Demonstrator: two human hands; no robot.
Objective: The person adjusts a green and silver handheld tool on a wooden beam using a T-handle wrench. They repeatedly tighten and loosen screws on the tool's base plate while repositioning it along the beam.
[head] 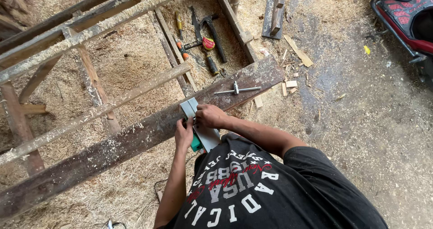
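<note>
Both hands on grey-green planer [200, 130] atop dark plank [135, 139]: right hand [209, 116] fingers curled over front, left hand [184, 134] fingers wrapped behind, steadying it. T-wrench [237, 89] farther along plank.

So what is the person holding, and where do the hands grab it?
A grey and green power tool, lying on the dark plank. The right hand grips its top near the front; the left hand holds its side. The exact grip spots are hidden.

left hand [183, 134]: fingers curled, closed grip | right hand [209, 116]: fingers bent, clasped, just beyond left fingertips | both forearms extended forward
</note>
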